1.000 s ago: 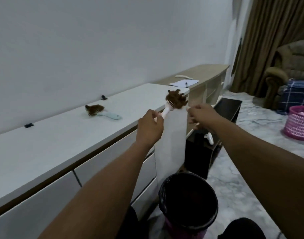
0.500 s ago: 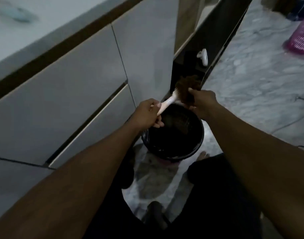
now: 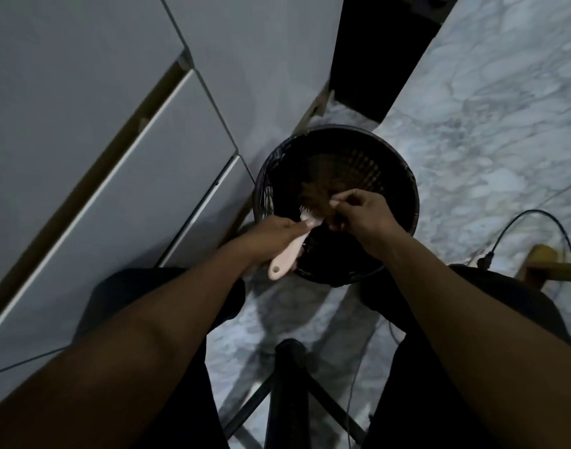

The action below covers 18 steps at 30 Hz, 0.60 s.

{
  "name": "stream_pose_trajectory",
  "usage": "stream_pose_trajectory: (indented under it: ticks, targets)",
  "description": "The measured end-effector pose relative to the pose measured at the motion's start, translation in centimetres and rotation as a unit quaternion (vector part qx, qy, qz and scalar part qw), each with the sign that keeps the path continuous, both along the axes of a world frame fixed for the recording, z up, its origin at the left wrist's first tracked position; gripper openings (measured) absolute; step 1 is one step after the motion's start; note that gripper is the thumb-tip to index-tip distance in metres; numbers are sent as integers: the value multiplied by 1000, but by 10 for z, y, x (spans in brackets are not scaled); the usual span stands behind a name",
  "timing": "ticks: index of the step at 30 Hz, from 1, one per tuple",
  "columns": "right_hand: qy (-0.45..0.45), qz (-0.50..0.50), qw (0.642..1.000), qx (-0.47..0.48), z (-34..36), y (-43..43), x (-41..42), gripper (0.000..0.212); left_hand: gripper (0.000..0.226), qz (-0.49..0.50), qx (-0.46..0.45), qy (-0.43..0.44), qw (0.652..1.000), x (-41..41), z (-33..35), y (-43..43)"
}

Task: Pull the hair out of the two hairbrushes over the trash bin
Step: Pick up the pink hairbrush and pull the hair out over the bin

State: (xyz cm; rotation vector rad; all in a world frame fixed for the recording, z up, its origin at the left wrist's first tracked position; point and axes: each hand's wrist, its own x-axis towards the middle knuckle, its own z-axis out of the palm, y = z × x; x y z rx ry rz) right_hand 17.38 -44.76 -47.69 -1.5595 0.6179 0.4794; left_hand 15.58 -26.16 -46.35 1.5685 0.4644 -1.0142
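Note:
A pink hairbrush [image 3: 289,252] lies in my left hand [image 3: 273,236], which grips its handle over the near rim of the round black trash bin [image 3: 404,176]. White bristles show at the brush head, with a clump of brown hair [image 3: 313,194] tangled on it. My right hand [image 3: 363,213] pinches that clump above the bin's opening. The second hairbrush is out of view.
A white cabinet with drawers [image 3: 115,157] stands close on the left. A dark low shelf unit [image 3: 378,53] is behind the bin. A black cable [image 3: 530,218] runs across the marble floor at right. A stool's black legs [image 3: 284,396] stand between my knees.
My view tipped down from the cabinet top to the bin. Both hands dropped with the pink brush to just over the bin, and my right hand took hold of the hair.

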Motion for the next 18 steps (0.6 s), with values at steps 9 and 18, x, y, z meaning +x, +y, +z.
stream_pose_trajectory:
  ticks: [9,18]
  targets:
    - [-23,21,997,-68,0,3,21,7,41,-102,155,-206,961,6,-24,-1]
    - [-35,18,999,-12,-9,-2,44,75,33,-152,159,-294,930,14,-38,-7]
